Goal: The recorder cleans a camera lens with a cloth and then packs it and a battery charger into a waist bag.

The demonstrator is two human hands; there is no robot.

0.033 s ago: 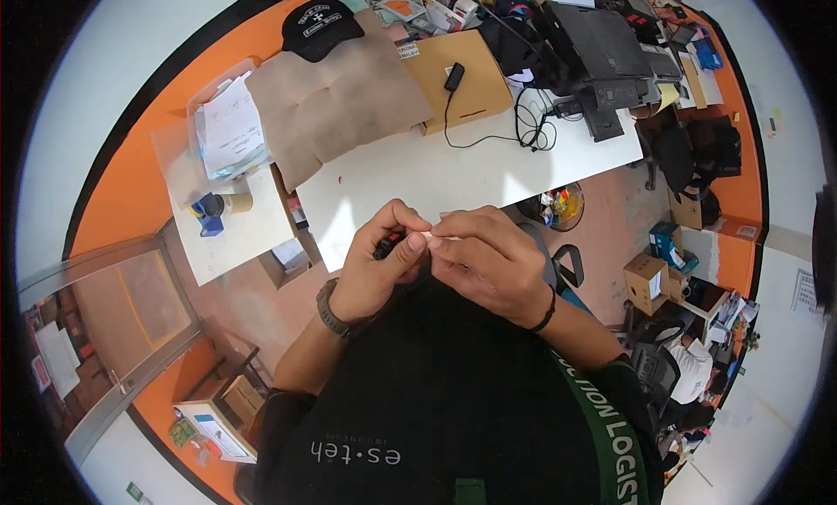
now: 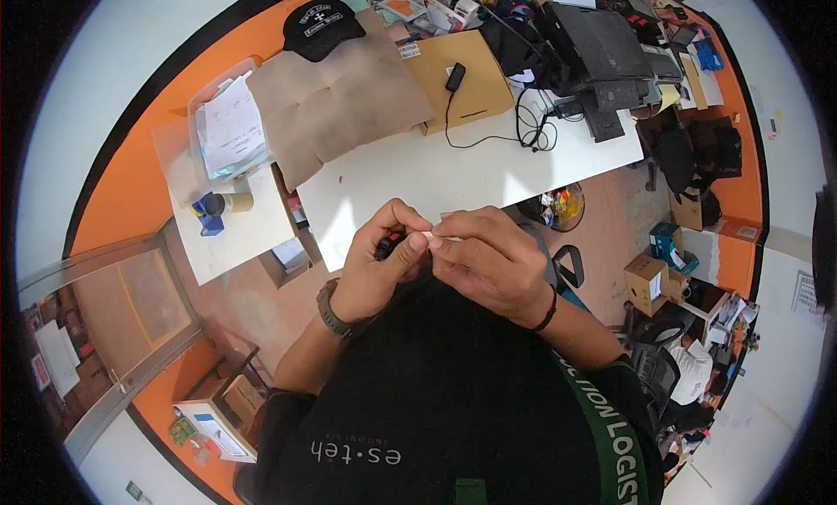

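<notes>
Close in front of my chest, both hands meet at the fingertips. My left hand [image 2: 381, 259] has its fingers curled round a small black object with a red patch [image 2: 390, 244]; most of it is hidden, so its kind cannot be made out. Thumb and forefinger of that hand also pinch at a tiny pale piece [image 2: 427, 235]. From the other side my right hand [image 2: 490, 259] is closed, with its fingertips pressed at the same pale piece. What exactly that piece is stays too small to tell.
Beyond my hands stands a white table [image 2: 418, 174]. On it lie a brown cushion [image 2: 340, 95] with a black cap [image 2: 323, 30], a cardboard box [image 2: 462, 73], a black adapter with cable [image 2: 454, 78] and a black printer [image 2: 602, 56]. A bin [image 2: 562, 207] stands beside the table.
</notes>
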